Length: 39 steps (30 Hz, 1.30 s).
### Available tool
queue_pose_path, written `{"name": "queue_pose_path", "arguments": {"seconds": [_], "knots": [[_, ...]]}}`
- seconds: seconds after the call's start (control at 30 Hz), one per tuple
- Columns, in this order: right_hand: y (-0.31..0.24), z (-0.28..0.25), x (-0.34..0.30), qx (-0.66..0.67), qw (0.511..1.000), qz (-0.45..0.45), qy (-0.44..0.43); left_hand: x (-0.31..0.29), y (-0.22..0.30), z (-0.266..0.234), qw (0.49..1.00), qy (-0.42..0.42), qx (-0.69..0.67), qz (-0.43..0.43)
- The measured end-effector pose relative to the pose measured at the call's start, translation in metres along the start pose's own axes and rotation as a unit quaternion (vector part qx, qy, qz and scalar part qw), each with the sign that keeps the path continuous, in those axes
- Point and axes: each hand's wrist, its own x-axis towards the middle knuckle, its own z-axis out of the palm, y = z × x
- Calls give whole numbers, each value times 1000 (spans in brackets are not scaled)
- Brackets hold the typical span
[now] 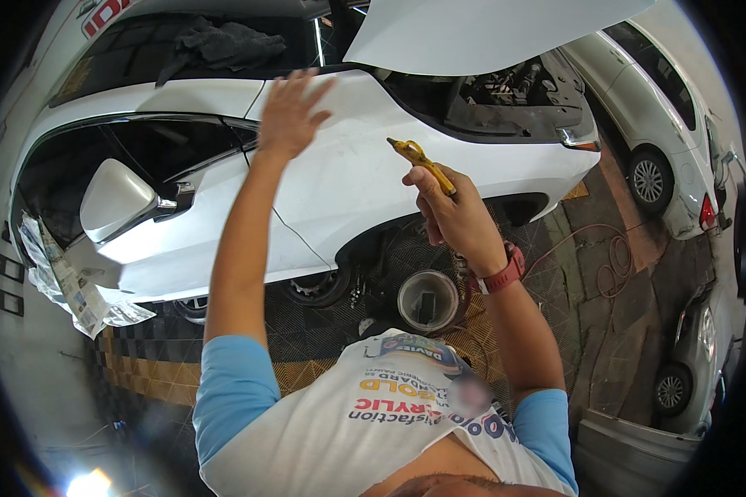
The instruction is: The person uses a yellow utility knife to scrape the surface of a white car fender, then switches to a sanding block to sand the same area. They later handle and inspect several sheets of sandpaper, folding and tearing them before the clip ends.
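Near us, our right hand [456,217] gripped a yellow putty knife [423,161], blade raised before the white car's front fender [348,174]. Farther left, our left hand [290,112] lay open-fingered on that fender, below the raised hood [481,29].

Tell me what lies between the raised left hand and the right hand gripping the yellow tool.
In the head view, only the bare white car fender shows between the left hand and the right hand gripping the yellow tool.
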Motion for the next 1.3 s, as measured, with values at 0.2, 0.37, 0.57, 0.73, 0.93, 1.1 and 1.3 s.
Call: {"name": "queue_pose_path", "arguments": {"seconds": [0.2, 0.37, 0.57, 0.73, 0.93, 1.1, 1.3], "knots": [[1, -26, -5, 13, 999, -9, 36, -36, -26, -6, 985, 74, 72, -139], [-3, -37, -9, 24, 998, -5, 62, 17, 69, 51, 976, 159, -94, -117], [-4, -19, -2, 14, 1000, -5, 20, 45, 146, 41, 1000, -18, -2, -19], [1, -24, -9, -3, 999, 2, 32, 0, 41, 18, 998, 28, -26, -50], [12, -30, -9, 22, 999, 4, 44, -52, -30, 14, 962, 152, 40, -222], [11, -12, 2, 14, 1000, 11, 6, 13, 107, 52, 989, 50, -83, -108], [12, 10, 7, -24, 999, 22, -30, 19, 166, 45, 984, -70, -142, 78]]}}
